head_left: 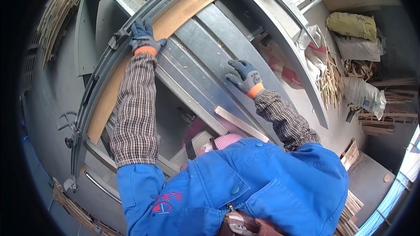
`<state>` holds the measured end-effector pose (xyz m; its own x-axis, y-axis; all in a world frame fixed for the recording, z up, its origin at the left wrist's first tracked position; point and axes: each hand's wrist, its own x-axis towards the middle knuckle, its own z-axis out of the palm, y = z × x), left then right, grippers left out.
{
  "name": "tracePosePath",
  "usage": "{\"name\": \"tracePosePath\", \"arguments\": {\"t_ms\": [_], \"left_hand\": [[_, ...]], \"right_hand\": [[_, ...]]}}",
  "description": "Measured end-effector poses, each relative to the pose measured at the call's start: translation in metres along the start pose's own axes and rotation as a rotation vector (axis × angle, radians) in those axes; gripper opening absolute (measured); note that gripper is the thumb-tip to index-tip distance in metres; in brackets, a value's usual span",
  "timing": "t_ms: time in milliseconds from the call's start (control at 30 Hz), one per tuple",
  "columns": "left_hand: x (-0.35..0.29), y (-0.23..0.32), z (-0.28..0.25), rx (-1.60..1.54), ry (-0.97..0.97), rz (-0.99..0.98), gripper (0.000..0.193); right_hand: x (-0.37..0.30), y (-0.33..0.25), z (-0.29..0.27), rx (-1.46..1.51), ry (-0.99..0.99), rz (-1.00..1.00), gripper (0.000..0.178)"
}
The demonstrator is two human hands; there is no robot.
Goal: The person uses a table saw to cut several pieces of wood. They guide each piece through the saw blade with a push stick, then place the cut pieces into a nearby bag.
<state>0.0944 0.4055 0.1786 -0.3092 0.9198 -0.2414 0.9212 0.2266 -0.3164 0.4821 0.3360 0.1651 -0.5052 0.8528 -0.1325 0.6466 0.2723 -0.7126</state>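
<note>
One wooden board (186, 11) ran under your spread left hand (143, 38), hold unclear; right hand (246, 77), half-open, was empty above metal table (223, 24).

Counted two blue-grey gloved hands (146, 39) (247, 77), two checked sleeves (136, 109) (286, 120) and, at the grey metal table (223, 30), one long tan wooden board (187, 11), one pale wooden strip (240, 123).

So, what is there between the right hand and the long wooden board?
In the head view, the grey metal table lies between the right hand and the board.
</note>
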Motion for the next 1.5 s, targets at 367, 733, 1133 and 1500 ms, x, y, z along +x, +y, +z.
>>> {"name": "tracePosePath", "arguments": {"t_ms": [367, 733, 1133, 1500], "left_hand": [[0.017, -0.008, 0.032, -0.051, 0.046, -0.088, 0.116], [-0.01, -0.019, -0.005, -0.067, -0.099, -0.092, 0.118], [-0.024, -0.023, -0.008, -0.122, -0.19, -0.139, 0.122], [-0.017, -0.033, -0.023, -0.009, -0.126, -0.073, 0.118]], "right_hand": [[-0.174, -0.012, 0.014, -0.361, -0.468, 0.459, 0.068], [-0.11, -0.014, -0.018, 0.164, -0.163, 0.475, 0.052], [-0.058, -0.043, -0.069, 0.868, -0.357, 0.633, 0.072], [0.08, -0.02, -0.083, 0.808, -0.001, 0.546, 0.057]]}}
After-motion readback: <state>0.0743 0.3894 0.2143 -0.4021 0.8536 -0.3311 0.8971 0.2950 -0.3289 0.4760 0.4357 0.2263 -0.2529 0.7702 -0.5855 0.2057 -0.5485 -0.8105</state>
